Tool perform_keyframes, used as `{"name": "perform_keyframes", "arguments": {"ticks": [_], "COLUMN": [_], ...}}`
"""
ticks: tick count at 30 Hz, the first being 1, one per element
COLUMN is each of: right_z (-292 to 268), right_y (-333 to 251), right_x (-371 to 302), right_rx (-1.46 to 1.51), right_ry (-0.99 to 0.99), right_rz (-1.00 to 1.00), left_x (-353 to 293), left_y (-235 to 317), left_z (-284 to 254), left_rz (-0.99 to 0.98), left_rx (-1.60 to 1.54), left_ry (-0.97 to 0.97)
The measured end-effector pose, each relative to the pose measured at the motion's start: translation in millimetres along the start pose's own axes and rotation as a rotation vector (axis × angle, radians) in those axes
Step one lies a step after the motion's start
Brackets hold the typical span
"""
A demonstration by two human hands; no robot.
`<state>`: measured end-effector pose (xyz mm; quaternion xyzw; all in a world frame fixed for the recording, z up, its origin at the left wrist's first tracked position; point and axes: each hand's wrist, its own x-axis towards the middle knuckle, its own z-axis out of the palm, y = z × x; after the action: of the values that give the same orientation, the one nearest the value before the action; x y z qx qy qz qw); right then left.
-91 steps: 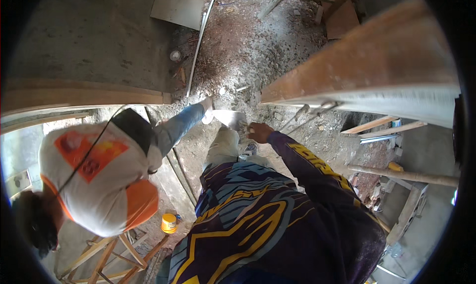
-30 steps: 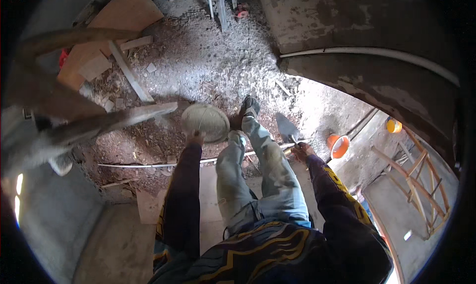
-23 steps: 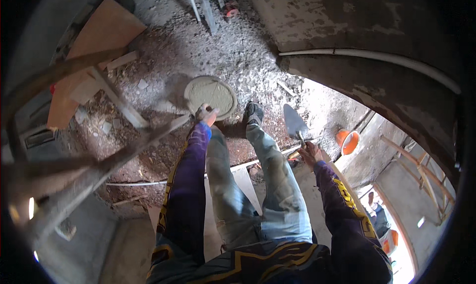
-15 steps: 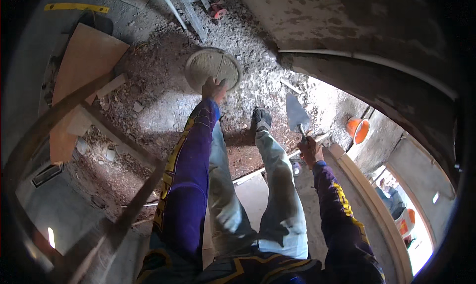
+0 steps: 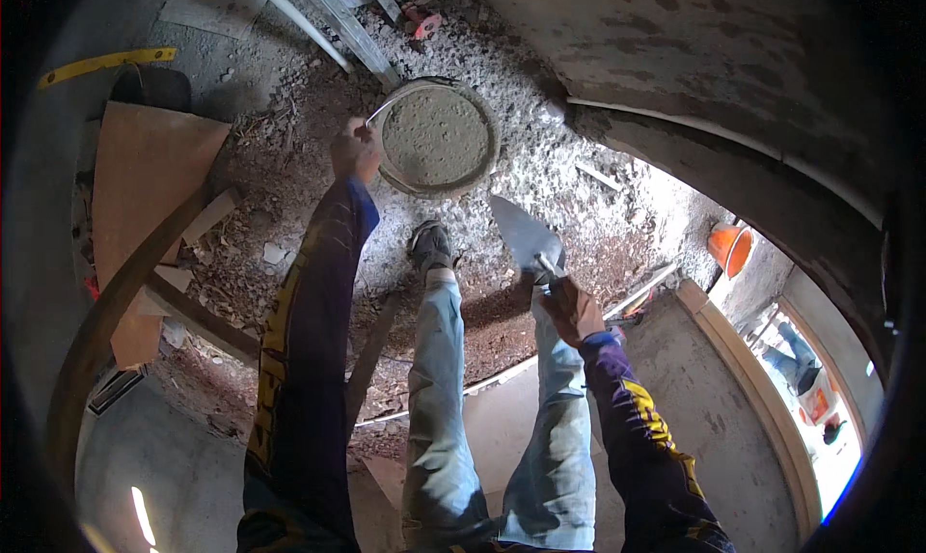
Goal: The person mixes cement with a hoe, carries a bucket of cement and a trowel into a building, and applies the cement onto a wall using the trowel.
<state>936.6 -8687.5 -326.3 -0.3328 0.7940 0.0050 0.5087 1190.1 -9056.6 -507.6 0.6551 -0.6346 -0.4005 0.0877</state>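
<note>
A round bucket (image 5: pixel 439 188) filled nearly to its rim with wet grey mortar (image 5: pixel 434 133) stands on the rubble floor ahead of my feet. At its left side, my left hand (image 5: pixel 357 151) is closed on the bucket's thin wire handle (image 5: pixel 386 101), which arches over the far left rim. My right hand (image 5: pixel 573 311) grips a trowel (image 5: pixel 524 233) by its handle, above my right leg. Its broad metal blade points up and left, just short of the bucket's near right rim, and looks free of any mortar load.
Long metal and white bars (image 5: pixel 338 27) lie beyond the bucket. Brown boards (image 5: pixel 145 186) and a curved wooden pole (image 5: pixel 125 283) are at left. An orange bucket (image 5: pixel 730 249) stands at right, near a timber beam (image 5: pixel 743 389). Another person (image 5: pixel 820 394) shows through an opening.
My left hand has gone from the bucket's near rim to its wire handle at the left. The trowel has come closer to the bucket. My feet and viewpoint have shifted.
</note>
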Motion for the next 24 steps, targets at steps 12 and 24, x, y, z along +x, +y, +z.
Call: {"name": "perform_keyframes", "arguments": {"ticks": [12,24], "right_z": [-24,-7], "right_y": [-102,-66], "right_x": [218,150], "right_rx": [-0.59,-0.119], "right_ry": [0.014,0.217], "right_rz": [-0.254,-0.289], "left_x": [-401,-461], "left_y": [31,62], "left_z": [-37,-80], "left_rz": [-0.382,-0.326], "left_rx": [0.498,0.45], "left_ry": [-0.532,-0.509]}}
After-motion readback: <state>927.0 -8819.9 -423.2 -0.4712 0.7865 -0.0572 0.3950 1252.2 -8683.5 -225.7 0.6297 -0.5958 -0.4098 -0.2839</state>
